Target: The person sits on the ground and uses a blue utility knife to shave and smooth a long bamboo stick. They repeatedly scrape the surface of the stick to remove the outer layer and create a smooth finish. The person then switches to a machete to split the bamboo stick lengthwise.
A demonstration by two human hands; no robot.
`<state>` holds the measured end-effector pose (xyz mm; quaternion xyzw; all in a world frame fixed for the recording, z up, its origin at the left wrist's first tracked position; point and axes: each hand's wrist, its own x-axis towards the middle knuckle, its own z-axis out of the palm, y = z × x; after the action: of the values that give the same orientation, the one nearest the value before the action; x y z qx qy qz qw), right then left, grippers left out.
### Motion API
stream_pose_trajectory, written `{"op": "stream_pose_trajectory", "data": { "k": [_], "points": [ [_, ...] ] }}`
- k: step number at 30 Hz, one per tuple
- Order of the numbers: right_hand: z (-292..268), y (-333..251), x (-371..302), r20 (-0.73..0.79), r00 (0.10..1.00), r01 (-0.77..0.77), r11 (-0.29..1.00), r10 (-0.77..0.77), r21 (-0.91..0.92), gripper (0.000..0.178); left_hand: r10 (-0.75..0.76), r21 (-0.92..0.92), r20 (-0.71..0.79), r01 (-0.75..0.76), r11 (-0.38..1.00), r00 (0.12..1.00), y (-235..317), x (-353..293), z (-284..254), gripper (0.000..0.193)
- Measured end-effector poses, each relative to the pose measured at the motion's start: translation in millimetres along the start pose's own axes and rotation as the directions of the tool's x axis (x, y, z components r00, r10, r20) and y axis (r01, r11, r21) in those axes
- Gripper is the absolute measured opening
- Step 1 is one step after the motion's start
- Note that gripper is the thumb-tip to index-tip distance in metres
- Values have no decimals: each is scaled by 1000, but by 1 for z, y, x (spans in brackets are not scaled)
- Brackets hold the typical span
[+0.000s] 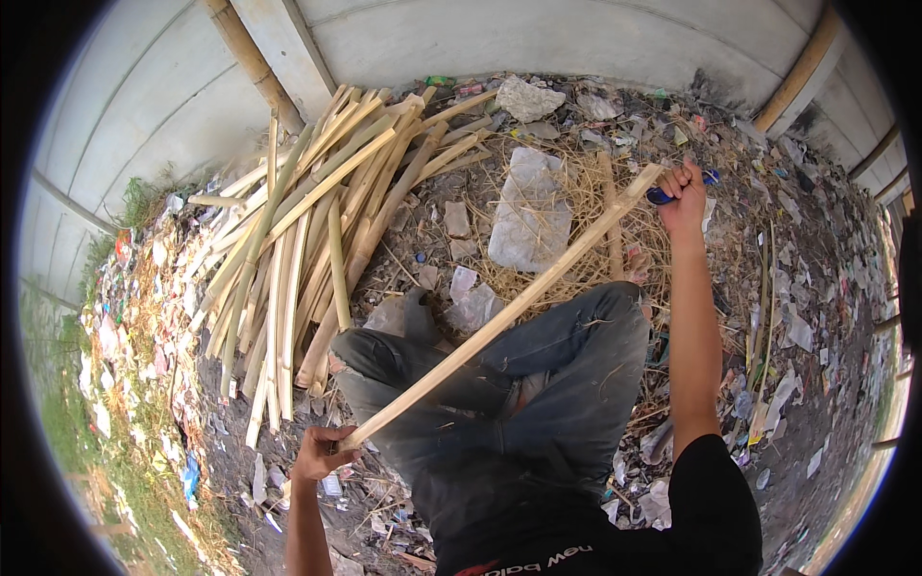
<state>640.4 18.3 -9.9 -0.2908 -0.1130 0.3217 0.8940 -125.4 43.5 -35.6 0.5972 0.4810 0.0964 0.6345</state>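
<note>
A long split bamboo strip slants across my lap, pale side up. My left hand grips its lower end beside my left knee. At its upper right end, my right hand is closed on a dark blue handle, part of which shows on either side of the fist. What the handle belongs to is hidden. The strip's far end lies right beside that fist; whether they touch I cannot tell. My crossed legs in dark jeans are below the strip.
A heap of split bamboo strips lies at the left. Ahead are a flat pale stone block, a rough rock, straw-like shavings and an upright-lying bamboo piece. Litter covers the ground; a concrete panel wall stands behind.
</note>
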Motion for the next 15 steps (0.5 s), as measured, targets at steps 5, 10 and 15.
{"op": "stream_pose_trajectory", "data": {
  "k": [5, 10, 15],
  "points": [
    [-71, -50, 37, -288, 938, 70, 921, -191, -382, 41, 117, 30, -96, -115, 993, 988, -11, -8, 1, 44],
    [-74, 15, -24, -249, 948, -229, -118, 199, -966, 77, 246, 187, -209, -208, 960, 946, -3, 4, 55, 46],
    [-31, 105, -121, 58, 897, -12, 157, 437, -987, 60, 284, 148, -357, -246, 958, 890, 6, 43, 119, 49]
  ]
}}
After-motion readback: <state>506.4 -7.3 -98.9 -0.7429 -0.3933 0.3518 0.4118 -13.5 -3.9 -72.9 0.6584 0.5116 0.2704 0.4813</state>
